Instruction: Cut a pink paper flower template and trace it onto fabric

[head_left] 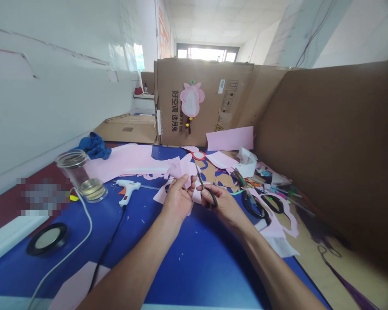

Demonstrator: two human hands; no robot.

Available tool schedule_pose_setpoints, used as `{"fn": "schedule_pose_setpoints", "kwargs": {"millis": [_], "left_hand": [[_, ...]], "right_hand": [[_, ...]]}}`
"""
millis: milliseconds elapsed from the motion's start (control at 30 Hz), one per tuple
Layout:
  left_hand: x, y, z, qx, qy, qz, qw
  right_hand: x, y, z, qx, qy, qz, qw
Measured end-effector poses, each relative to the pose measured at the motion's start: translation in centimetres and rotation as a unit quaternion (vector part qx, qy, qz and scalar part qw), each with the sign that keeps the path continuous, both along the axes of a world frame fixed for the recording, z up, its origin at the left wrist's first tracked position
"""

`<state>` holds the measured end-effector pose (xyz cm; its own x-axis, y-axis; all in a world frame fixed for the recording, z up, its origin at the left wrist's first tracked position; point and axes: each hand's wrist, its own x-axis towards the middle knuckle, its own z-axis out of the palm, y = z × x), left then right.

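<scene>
**One pink cut piece (182, 167), one pair of black-handled scissors (200, 178), two hands working**

Left hand (177, 198) is pinching the pink piece, its fingers clamped on the lower part. Right hand (224, 204) is gripping the scissors, fingers closed around the handles. Blades are pointing away from the person, lying at the piece's right edge; can't tell if they're open or shut. Piece is sitting just above the desk (194, 254), mid-view, in front of the scraps.

Doing the trim well, my read: feed the piece by turning it with the left hand, hold the scissors steady, use short snips. Thin sheet is probably flexing, so pinch close to the cut, but leave the left thumb and fingers clear of the blade line.

Counts:
- 1 hot-glue gun (126, 191), lying left of the hands
- 1 glass jar (76, 165), yellowish stuff showing at its bottom
- 1 black disc with a pale centre (47, 238)
- 2 cables: 1 white (89, 217), 1 black (111, 237)
- 1 blue cloth bundle (93, 147), behind the jar
- 1 red-rimmed ring (198, 156)
- 1 pink ornament (192, 101), hanging on the cardboard panel (239, 114)
- 1 pink rectangle (230, 138), leaning against that panel
- 1 large pink sheet (126, 158), far left
- 1 pink offcut (79, 286), near edge, partly under the black cable

Right-side pile is overlapping too much to count.
</scene>
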<state>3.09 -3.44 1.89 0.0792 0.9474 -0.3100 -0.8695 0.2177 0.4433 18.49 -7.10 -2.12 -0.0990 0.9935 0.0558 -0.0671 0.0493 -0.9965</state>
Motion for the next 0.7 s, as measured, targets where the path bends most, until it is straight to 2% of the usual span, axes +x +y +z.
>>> {"fn": "schedule_pose_setpoints", "kwargs": {"millis": [400,700], "left_hand": [[-0.22,0.20,0.16,-0.009,0.018,-0.004,1.000],[-0.33,0.05,0.35,-0.009,0.025,0.000,1.000]], "right_hand": [[0.01,-0.18,0.70,0.005,-0.006,0.007,1.000],[0.06,-0.12,0.60,0.005,-0.007,0.006,1.000]]}}
